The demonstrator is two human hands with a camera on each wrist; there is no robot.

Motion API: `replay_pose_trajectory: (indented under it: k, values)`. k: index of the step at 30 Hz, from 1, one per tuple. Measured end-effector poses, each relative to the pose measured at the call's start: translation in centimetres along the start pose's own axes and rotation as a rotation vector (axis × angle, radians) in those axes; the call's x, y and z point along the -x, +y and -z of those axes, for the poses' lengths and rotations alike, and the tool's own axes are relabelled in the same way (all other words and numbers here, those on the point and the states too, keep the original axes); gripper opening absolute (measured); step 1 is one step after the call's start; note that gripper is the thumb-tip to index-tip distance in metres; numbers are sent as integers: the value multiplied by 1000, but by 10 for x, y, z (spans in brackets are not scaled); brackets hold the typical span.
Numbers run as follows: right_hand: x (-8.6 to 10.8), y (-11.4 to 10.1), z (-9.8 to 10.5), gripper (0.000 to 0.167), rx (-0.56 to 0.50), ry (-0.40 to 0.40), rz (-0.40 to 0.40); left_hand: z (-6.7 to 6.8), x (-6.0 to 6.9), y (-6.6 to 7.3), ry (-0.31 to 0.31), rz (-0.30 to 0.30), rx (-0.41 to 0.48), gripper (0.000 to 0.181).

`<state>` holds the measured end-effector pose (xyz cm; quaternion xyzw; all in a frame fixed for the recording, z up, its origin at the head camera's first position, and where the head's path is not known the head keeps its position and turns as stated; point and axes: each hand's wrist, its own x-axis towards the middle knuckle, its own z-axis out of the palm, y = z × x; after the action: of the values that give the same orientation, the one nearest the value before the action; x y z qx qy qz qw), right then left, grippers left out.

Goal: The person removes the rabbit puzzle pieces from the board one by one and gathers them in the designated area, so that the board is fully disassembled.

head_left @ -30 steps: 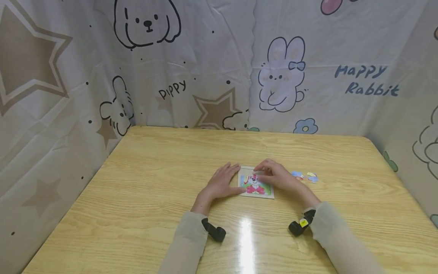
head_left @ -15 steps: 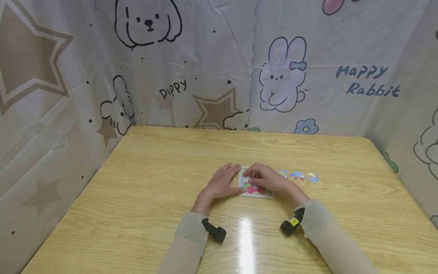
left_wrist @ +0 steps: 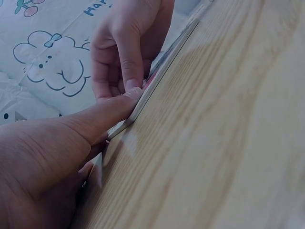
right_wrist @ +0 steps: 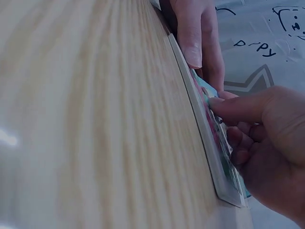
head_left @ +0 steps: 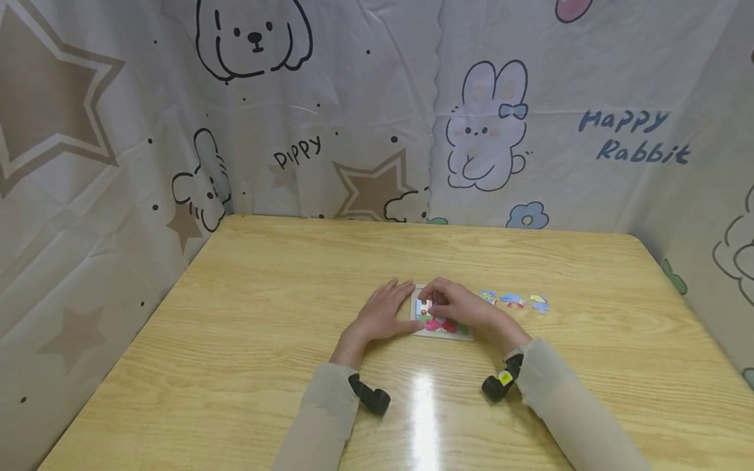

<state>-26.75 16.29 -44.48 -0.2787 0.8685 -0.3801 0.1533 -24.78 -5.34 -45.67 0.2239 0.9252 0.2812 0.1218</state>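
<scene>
A small jigsaw puzzle board (head_left: pixel 448 337) with a pale rim and a colourful cartoon picture lies on the table. My left hand (head_left: pixel 383 314) rests along its left side, fingers extended, thumb on the near left corner; the left wrist view shows that thumb (left_wrist: pixel 112 109) on the rim. Over the board, my right hand (head_left: pixel 462 304) pinches a puzzle piece (head_left: pixel 425 306) at the upper left of the picture. In the right wrist view the right thumb (right_wrist: pixel 238 107) presses on it close to the board surface. The right hand hides much of the picture.
Right of the board, loose puzzle pieces (head_left: pixel 512 300) lie in a row, one partly behind the right hand. The wooden table (head_left: pixel 265 294) is backed by a printed curtain (head_left: pixel 365 98). Black wrist cameras (head_left: pixel 371 399) sit just above the tabletop.
My right hand has moved left over the board to its upper left part, uncovering a loose piece on the right. The piece between its fingers has turned slightly. My left hand stays put.
</scene>
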Motion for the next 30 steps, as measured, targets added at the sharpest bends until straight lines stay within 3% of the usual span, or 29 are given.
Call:
replay_pose_trajectory:
  k: [14,20,30]
  values:
    - [3,-11,-4,19,105,116,167,-1,-2,-2,1,4,19,83]
    - [4,-14,-4,19,125,120,182,0,-3,-2,3,3,18,83]
    - [11,-7,-2,19,53,181,132,-1,-3,-2,0,2,-3,83]
